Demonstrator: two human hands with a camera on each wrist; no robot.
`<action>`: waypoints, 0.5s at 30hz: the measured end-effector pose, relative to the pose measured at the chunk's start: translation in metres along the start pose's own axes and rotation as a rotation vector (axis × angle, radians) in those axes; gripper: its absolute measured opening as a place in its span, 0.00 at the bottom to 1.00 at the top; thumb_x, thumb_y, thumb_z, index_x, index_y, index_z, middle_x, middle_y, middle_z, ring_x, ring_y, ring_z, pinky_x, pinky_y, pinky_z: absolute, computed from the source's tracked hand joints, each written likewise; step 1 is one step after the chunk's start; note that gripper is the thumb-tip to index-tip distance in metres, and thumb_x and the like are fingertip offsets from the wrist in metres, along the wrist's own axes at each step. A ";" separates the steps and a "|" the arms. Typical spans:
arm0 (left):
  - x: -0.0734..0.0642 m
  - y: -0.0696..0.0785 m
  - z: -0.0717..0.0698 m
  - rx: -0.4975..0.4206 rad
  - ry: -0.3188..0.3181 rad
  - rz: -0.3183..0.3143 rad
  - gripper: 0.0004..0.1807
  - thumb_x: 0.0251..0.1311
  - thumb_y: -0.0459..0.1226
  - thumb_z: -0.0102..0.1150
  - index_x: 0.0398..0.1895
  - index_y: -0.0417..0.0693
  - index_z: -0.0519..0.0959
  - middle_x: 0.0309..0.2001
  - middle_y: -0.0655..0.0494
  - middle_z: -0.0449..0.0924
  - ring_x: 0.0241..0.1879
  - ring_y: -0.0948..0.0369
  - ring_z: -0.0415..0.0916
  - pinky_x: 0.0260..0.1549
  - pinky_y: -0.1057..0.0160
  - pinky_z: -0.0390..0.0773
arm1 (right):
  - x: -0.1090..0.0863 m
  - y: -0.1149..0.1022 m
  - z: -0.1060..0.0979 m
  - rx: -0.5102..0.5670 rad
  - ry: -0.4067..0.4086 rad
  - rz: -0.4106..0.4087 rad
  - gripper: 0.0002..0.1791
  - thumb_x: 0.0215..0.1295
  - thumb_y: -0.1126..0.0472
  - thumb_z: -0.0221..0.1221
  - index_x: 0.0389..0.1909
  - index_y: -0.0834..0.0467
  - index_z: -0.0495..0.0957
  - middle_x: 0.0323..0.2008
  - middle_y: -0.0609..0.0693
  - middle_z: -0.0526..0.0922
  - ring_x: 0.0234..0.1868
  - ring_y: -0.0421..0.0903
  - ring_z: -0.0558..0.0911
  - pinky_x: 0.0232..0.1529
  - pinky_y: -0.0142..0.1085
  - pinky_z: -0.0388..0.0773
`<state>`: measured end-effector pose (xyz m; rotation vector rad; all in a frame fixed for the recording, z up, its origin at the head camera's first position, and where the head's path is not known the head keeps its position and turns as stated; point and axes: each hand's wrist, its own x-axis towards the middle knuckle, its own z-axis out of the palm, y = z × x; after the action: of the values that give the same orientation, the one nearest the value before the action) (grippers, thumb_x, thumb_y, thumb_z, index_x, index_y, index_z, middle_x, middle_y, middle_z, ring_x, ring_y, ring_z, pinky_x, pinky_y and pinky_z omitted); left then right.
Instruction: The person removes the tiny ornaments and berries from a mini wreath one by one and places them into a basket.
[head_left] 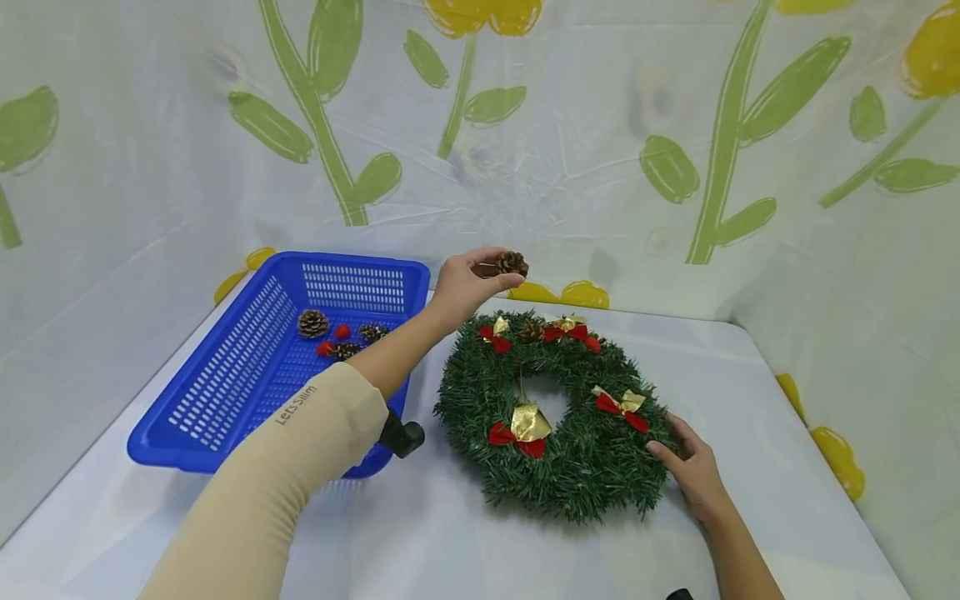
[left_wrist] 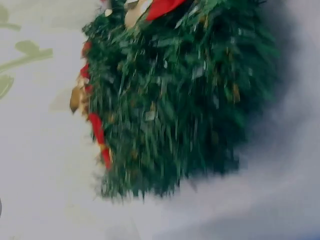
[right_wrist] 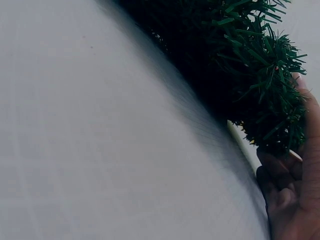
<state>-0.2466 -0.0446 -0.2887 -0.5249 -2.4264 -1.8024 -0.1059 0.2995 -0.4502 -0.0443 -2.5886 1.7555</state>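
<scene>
My left hand (head_left: pixel 467 289) pinches a small brown pine cone (head_left: pixel 513 264) between thumb and fingers, raised above the far left side of a green wreath (head_left: pixel 468 400). Red bows with gold pieces, a pine cone (head_left: pixel 531 332) and a red ball (head_left: pixel 592 344) decorate the wreath, which lies on the table. At its right edge my right hand (head_left: pixel 696 473) grips the branches, thumb on top. In the right wrist view the fingers (right_wrist: pixel 280 175) curl beneath the greenery (right_wrist: pixel 260 95). The left wrist view shows the wreath's side (left_wrist: pixel 170 110), blurred, without the hand.
Left of the wreath stands a blue plastic basket (head_left: pixel 187 454) holding several pine cones (head_left: pixel 312 323) and red balls (head_left: pixel 342 332). My left forearm reaches across its right side. A flower-printed sheet (head_left: pixel 570 167) hangs behind the white table (head_left: pixel 420 533).
</scene>
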 end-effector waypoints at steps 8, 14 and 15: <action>-0.006 0.005 -0.038 0.059 -0.091 -0.037 0.28 0.56 0.43 0.66 0.61 0.50 0.74 0.56 0.49 0.77 0.52 0.55 0.76 0.49 0.55 0.76 | -0.001 0.000 0.002 0.002 0.005 -0.008 0.37 0.69 0.64 0.53 0.71 0.71 0.46 0.69 0.74 0.47 0.68 0.71 0.49 0.43 0.10 0.58; -0.014 0.004 -0.065 0.032 -0.102 -0.058 0.28 0.56 0.40 0.66 0.61 0.48 0.74 0.57 0.47 0.76 0.55 0.54 0.74 0.53 0.53 0.74 | 0.000 0.000 0.001 0.002 0.006 -0.010 0.37 0.69 0.64 0.53 0.71 0.70 0.46 0.70 0.74 0.46 0.69 0.71 0.48 0.43 0.10 0.58; -0.015 0.003 -0.070 0.021 -0.093 -0.065 0.27 0.56 0.40 0.66 0.61 0.48 0.74 0.58 0.47 0.75 0.55 0.54 0.74 0.53 0.53 0.74 | 0.000 0.001 0.001 0.003 0.006 -0.011 0.37 0.69 0.64 0.53 0.71 0.70 0.46 0.70 0.74 0.46 0.69 0.71 0.48 0.43 0.10 0.58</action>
<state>-0.2412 -0.1130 -0.2683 -0.5468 -2.5491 -1.8136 -0.1061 0.2988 -0.4511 -0.0356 -2.5771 1.7533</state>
